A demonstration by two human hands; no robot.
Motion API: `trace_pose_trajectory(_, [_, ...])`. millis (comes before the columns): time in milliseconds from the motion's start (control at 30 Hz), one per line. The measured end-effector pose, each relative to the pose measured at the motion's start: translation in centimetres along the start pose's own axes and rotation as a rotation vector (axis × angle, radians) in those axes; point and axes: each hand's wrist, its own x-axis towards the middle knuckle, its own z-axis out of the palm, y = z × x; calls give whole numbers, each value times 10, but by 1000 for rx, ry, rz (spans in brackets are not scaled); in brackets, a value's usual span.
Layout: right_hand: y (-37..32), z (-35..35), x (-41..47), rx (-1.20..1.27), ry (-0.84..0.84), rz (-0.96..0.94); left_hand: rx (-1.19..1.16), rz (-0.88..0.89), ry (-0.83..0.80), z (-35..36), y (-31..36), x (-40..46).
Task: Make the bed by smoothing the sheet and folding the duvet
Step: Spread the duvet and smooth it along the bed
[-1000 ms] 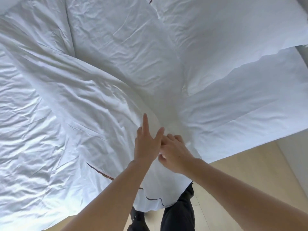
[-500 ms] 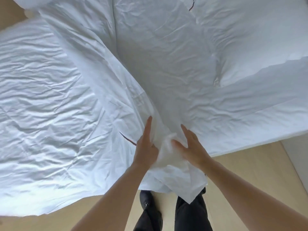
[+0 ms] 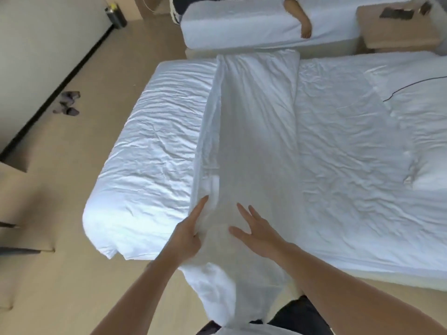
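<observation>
A white duvet (image 3: 254, 122) lies folded into a long band across the middle of the bed, its near end hanging over the bed's edge toward my legs. The wrinkled white sheet (image 3: 154, 141) shows on both sides of it. My left hand (image 3: 189, 234) pinches the duvet's left edge near the bed's front edge, thumb under a fold. My right hand (image 3: 256, 229) rests flat on the duvet with fingers spread, holding nothing. A white pillow (image 3: 425, 122) with dark piping lies at the right end.
A second bed (image 3: 242, 32) stands beyond, with a person's foot (image 3: 305, 30) hanging over its side. A wooden nightstand (image 3: 396, 32) sits at the back right. On the tan floor to the left lie dark slippers (image 3: 66, 105) and a bin (image 3: 116, 15) by the wall.
The view has lifted and pulled back, so the whole bed shows. My hands have spread apart; the right has released the bunched duvet corner and now lies flat on the duvet.
</observation>
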Motion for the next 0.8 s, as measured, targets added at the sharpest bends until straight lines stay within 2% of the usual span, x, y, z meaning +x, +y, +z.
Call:
trace_pose_trajectory(67, [-19, 29, 6, -81, -82, 4, 142, -175, 6, -36, -68, -8])
trace_pose_trajectory(167, [-34, 61, 5, -180, -162, 24, 292, -441, -155, -62, -143, -34])
trace_pose_trajectory(267, [-33, 79, 4, -247, -162, 70, 302, -535, -254, -46, -174, -59])
trace_pose_trajectory(500, [8, 66, 6, -300, -71, 190, 162, -533, -296, 39, -147, -60])
trace_pose_trajectory(700, [77, 48, -13, -188, 6, 339, 170, -353, -273, 111, -95, -32])
trace_pose_trajectory(800, [107, 43, -37, -113, 12, 419, 281, -246, -346, 129, -62, -17])
